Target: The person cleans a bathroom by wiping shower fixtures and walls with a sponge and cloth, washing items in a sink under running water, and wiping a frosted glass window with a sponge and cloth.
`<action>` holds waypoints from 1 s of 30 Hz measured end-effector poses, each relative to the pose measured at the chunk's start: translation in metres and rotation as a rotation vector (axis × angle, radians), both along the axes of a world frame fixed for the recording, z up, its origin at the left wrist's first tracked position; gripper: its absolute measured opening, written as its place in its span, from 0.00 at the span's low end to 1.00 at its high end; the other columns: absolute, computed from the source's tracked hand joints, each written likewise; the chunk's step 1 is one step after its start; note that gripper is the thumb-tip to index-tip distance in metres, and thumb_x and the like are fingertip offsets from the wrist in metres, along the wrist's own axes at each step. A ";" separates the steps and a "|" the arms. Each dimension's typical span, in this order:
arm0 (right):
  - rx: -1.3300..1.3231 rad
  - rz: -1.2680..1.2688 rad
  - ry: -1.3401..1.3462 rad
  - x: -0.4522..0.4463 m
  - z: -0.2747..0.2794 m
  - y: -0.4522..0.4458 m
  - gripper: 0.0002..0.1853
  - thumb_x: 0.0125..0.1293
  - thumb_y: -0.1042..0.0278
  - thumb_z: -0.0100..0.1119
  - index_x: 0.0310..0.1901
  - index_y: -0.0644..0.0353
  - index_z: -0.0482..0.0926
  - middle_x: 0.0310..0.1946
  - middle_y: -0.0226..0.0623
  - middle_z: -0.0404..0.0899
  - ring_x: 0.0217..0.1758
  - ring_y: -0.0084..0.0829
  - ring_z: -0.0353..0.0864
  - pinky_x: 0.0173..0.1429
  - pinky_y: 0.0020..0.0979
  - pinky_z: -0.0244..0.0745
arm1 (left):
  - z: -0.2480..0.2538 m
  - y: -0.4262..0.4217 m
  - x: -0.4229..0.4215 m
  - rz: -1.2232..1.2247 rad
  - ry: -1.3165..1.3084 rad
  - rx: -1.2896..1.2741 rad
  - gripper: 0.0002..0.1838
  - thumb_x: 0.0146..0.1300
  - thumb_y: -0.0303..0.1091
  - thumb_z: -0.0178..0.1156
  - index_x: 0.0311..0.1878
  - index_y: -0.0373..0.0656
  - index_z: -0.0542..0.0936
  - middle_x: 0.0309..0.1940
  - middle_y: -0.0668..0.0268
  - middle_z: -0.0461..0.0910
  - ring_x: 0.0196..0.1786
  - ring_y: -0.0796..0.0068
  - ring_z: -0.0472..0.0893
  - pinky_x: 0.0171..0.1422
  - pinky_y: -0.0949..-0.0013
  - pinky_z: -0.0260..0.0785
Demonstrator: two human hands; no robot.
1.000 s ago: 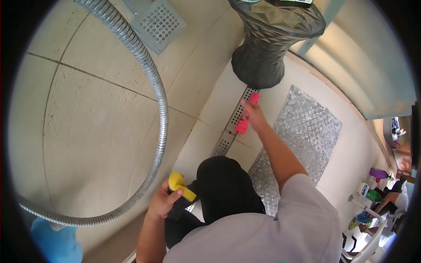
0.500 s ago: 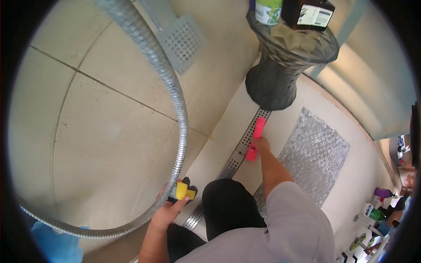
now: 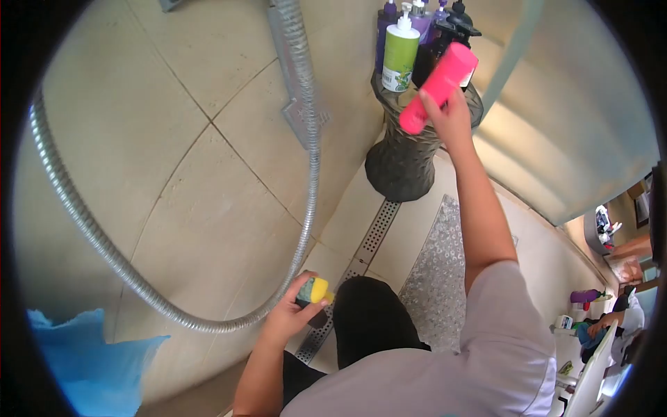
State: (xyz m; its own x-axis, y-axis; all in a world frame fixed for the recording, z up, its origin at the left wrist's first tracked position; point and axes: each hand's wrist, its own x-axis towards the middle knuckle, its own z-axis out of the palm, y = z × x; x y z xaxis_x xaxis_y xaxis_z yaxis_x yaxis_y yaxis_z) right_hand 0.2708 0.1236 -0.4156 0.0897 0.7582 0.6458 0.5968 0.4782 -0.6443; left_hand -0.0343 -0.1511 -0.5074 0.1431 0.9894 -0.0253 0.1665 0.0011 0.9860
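Raised from the drain [image 3: 379, 228], your right hand [image 3: 450, 117] grips a pink bottle [image 3: 453, 66] that, swung sideways, could topple the green pump bottle [image 3: 401, 57]; your left hand [image 3: 286, 315] clasps a scouring sponge [image 3: 319, 290].

No text is being resolved. Fine print on the green-and-white pump bottle [image 3: 401, 57] is being lost to blur; white label on the dark bottle [image 3: 424, 67] is being partly covered by the pink container [image 3: 439, 88].
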 end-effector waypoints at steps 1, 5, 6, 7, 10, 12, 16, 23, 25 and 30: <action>-0.085 -0.078 -0.082 0.002 0.014 0.015 0.19 0.55 0.58 0.61 0.40 0.65 0.74 0.37 0.46 0.71 0.39 0.41 0.74 0.45 0.35 0.70 | 0.003 -0.001 0.002 -0.007 0.009 0.005 0.25 0.52 0.26 0.65 0.54 0.40 0.69 0.44 0.66 0.73 0.46 0.78 0.71 0.52 0.73 0.64; -0.159 -0.154 -0.199 0.007 0.018 0.068 0.22 0.55 0.53 0.59 0.41 0.65 0.75 0.39 0.51 0.71 0.42 0.48 0.73 0.48 0.40 0.69 | 0.018 -0.004 0.007 -0.020 0.026 0.036 0.26 0.53 0.26 0.65 0.55 0.42 0.68 0.42 0.68 0.74 0.45 0.80 0.72 0.51 0.75 0.64; -0.174 -0.168 -0.178 0.009 0.009 0.081 0.22 0.54 0.53 0.59 0.42 0.65 0.75 0.39 0.52 0.71 0.43 0.49 0.72 0.49 0.41 0.68 | 0.021 -0.005 0.006 -0.018 0.023 0.045 0.26 0.53 0.27 0.65 0.55 0.42 0.68 0.42 0.68 0.74 0.45 0.80 0.72 0.51 0.76 0.64; -0.190 -0.180 -0.157 0.009 0.005 0.086 0.23 0.54 0.52 0.59 0.42 0.65 0.75 0.39 0.52 0.71 0.43 0.50 0.72 0.49 0.42 0.68 | 0.022 -0.006 0.005 -0.013 0.013 0.046 0.26 0.53 0.27 0.65 0.55 0.42 0.68 0.42 0.68 0.74 0.45 0.81 0.72 0.51 0.76 0.64; -0.121 -0.221 -0.148 0.011 -0.001 0.092 0.24 0.52 0.55 0.62 0.41 0.68 0.72 0.40 0.54 0.71 0.46 0.50 0.71 0.52 0.40 0.67 | 0.022 -0.010 0.001 0.009 -0.017 0.003 0.25 0.52 0.27 0.65 0.54 0.42 0.69 0.43 0.68 0.74 0.46 0.80 0.72 0.51 0.75 0.64; -0.109 -0.237 -0.120 0.010 0.000 0.093 0.24 0.50 0.58 0.65 0.41 0.70 0.70 0.41 0.54 0.70 0.47 0.50 0.70 0.53 0.39 0.66 | 0.019 -0.010 -0.004 0.013 -0.037 -0.085 0.24 0.51 0.27 0.66 0.52 0.40 0.70 0.47 0.67 0.72 0.49 0.78 0.71 0.53 0.73 0.63; -0.032 -0.209 -0.019 0.013 -0.019 0.107 0.25 0.49 0.61 0.65 0.42 0.70 0.68 0.42 0.54 0.70 0.46 0.50 0.70 0.52 0.39 0.66 | 0.017 -0.013 -0.003 0.009 0.003 -0.007 0.25 0.52 0.27 0.65 0.54 0.40 0.69 0.46 0.67 0.72 0.48 0.79 0.71 0.52 0.73 0.64; -0.180 -0.186 0.615 -0.003 -0.050 0.094 0.13 0.52 0.75 0.51 0.40 0.65 0.64 0.36 0.45 0.70 0.37 0.40 0.73 0.43 0.35 0.71 | 0.023 -0.015 -0.003 -0.048 -0.010 -0.023 0.26 0.52 0.27 0.65 0.55 0.41 0.68 0.46 0.66 0.72 0.48 0.78 0.71 0.53 0.74 0.63; -0.506 0.429 1.081 -0.004 -0.051 0.074 0.11 0.57 0.76 0.47 0.42 0.65 0.63 0.34 0.43 0.70 0.36 0.34 0.74 0.38 0.31 0.74 | 0.030 -0.016 -0.004 -0.054 -0.018 0.001 0.26 0.53 0.27 0.65 0.55 0.41 0.68 0.45 0.67 0.72 0.48 0.79 0.71 0.53 0.74 0.63; -0.372 0.768 1.132 -0.059 0.072 -0.021 0.07 0.64 0.76 0.45 0.43 0.65 0.66 0.36 0.38 0.72 0.41 0.32 0.77 0.42 0.29 0.77 | 0.046 -0.014 -0.004 -0.085 0.005 0.140 0.25 0.54 0.27 0.64 0.55 0.42 0.68 0.44 0.68 0.72 0.47 0.80 0.71 0.52 0.74 0.63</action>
State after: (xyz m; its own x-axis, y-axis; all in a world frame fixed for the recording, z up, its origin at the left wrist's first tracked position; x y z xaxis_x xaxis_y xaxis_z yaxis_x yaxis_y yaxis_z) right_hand 0.2117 0.1024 -0.3440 -0.0895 0.9618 0.2587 -0.6458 0.1417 -0.7503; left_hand -0.0379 -0.1650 -0.4611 0.2266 0.9676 0.1114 0.1646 -0.1508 0.9748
